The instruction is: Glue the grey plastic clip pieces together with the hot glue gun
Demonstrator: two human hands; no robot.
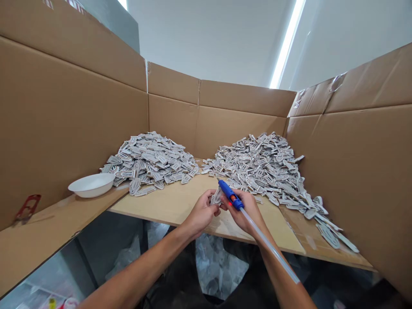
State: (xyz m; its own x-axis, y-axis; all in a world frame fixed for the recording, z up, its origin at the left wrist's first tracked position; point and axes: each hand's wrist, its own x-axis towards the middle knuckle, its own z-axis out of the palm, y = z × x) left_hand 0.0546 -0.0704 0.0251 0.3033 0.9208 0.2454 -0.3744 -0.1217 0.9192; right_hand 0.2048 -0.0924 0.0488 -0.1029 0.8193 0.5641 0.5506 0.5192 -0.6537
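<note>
A small grey-white piece point(216, 197) is pinched in the fingers of my left hand point(203, 211), over the front part of the wooden board. My right hand point(245, 213) is closed round a blue glue gun point(231, 194), and its fingertips come close to the same piece. The gun's dark nozzle points up and to the left, past the piece. A long clear glue stick point(270, 246) runs from the back of the gun along my right forearm. Behind my hands lie two heaps of similar flat grey pieces, a left heap point(154, 159) and a right heap point(260, 163).
A white bowl point(92, 185) stands left of the left heap. Near the left cardboard wall point(74, 107) is a red-handled tool point(28, 207). Cardboard walls enclose the wooden board point(170, 205) at the sides and back. Loose pieces trail along the right side.
</note>
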